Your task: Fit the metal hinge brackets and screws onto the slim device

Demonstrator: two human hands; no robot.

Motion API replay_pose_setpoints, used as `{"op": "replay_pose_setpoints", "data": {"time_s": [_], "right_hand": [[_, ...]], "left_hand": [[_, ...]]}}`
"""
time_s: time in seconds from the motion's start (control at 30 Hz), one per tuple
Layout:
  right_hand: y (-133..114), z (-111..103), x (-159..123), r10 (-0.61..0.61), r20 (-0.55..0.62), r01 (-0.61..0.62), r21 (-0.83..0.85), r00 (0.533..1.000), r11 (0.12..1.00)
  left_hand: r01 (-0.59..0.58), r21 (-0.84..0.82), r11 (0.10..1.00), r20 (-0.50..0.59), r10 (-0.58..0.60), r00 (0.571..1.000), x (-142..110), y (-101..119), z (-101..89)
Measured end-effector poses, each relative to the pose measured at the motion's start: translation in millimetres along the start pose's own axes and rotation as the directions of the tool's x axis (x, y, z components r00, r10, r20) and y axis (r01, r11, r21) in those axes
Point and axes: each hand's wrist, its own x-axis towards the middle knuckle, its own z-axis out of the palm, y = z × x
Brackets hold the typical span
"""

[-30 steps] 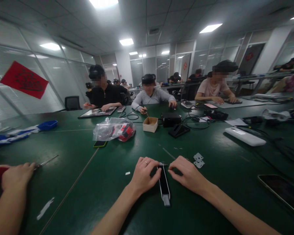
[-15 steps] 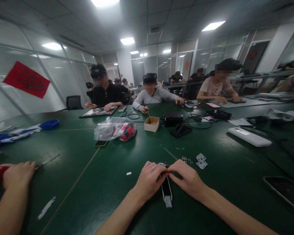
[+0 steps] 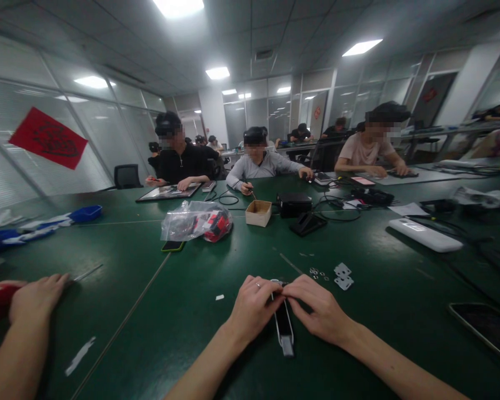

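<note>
On the green table in front of me lies a long, narrow black piece with a pale frame and a grey end (image 3: 285, 333). My left hand (image 3: 254, 305) and my right hand (image 3: 316, 305) meet over its far part, fingers bent and tips pinched together. What the fingertips hold is hidden; the frame's far tip shows just beyond them. Several small metal rings (image 3: 315, 273) lie beyond my right hand, beside flat metal plates with holes (image 3: 343, 276). To the left of my left hand is a small white scrap (image 3: 219, 297).
At the left, another person's hand (image 3: 37, 297) is near a thin metal tool (image 3: 87, 272). Farther back are a clear plastic bag (image 3: 179, 222), a small open box (image 3: 258, 214) and a black box (image 3: 294, 204). A white device (image 3: 425, 233) and a dark phone (image 3: 487, 330) lie right.
My fingers stay pinched over the narrow piece, with only a slight shift. The other person's hand at the left has moved a little to the right.
</note>
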Motion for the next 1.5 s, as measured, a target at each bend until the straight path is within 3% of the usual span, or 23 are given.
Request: {"op": "replay_pose_setpoints", "data": {"time_s": [0.23, 0.4, 0.57, 0.7, 0.8, 1.07, 1.5], "right_hand": [[-1, 2, 0, -0.039, -0.002, 0.039, -0.025, 0.999, 0.999], [3, 1, -2, -0.003, 0.025, 0.005, -0.062, 1.000, 0.998], [14, -3, -4, 0.199, 0.015, -0.194, -0.149, 0.980, 0.970], [25, -3, -8, 0.420, 0.045, -0.401, -0.217, 0.907, 0.890], [29, -2, -9, 0.493, 0.099, -0.460, -0.241, 0.864, 0.854], [26, 0, -7, 0.456, 0.176, -0.409, -0.248, 0.872, 0.878], [28, 1, -9, 0.439, 0.193, -0.392, -0.240, 0.878, 0.888]], "left_hand": [[0.022, 0.009, 1.000, 0.019, -0.022, 1.000, -2, -2, 1.4], [0.035, 0.040, 0.999, 0.017, -0.036, 0.999, -1, -10, -0.9], [0.172, 0.095, 0.981, 0.164, -0.186, 0.969, 2, -30, -14.4], [0.286, 0.049, 0.957, 0.263, -0.289, 0.921, 2, -46, -21.4], [0.351, 0.006, 0.936, 0.339, -0.332, 0.880, 0, -52, -20.3], [0.357, -0.023, 0.934, 0.361, -0.325, 0.874, -1, -47, -16.0], [0.356, -0.014, 0.934, 0.354, -0.329, 0.876, 0, -43, -10.8]]}}
